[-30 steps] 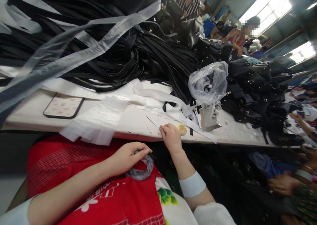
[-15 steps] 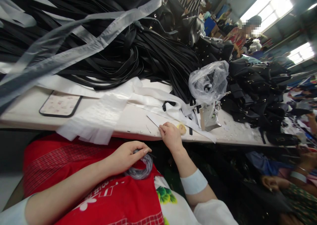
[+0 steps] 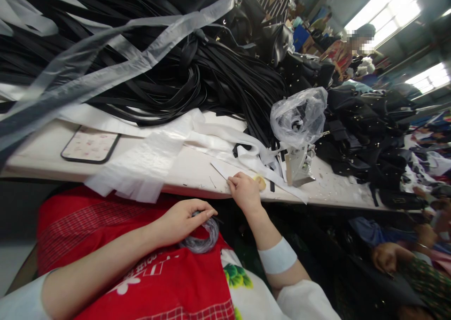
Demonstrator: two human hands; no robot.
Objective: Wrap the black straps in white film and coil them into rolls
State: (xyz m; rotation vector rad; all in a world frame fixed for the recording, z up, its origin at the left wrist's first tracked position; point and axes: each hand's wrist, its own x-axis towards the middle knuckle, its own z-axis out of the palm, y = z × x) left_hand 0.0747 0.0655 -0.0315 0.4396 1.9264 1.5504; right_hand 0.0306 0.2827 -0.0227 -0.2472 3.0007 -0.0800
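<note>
My left hand (image 3: pixel 188 220) is over my lap, its fingers curled on a coil of grey translucent cord (image 3: pixel 202 245). A short dark end pokes out by its fingertips, too small to name. At the table's front edge, my right hand (image 3: pixel 244 191) pinches the near end of a thin, pale, pointed strip with a dark edge (image 3: pixel 219 170). The strip's tip points left, away from my fingers, and its kind is unclear. Just right of that hand, a small yellow roll (image 3: pixel 260 183) lies on the table. The red apron (image 3: pixel 169 282) covers my lap beneath the coil.
Black straps (image 3: pixel 225 71) are heaped along the back of the white table (image 3: pixel 190 169). A phone (image 3: pixel 90 144) lies at left beside white sheeting (image 3: pixel 137 162). Crumpled clear plastic (image 3: pixel 299 115) and black bags (image 3: pixel 362 132) stand at right. Co-workers sit and stand farther right.
The whole view has shifted slightly to the right. Both hands keep nearly the same pose, with the coil and the strip still in them. A co-worker's hands at right have moved.
</note>
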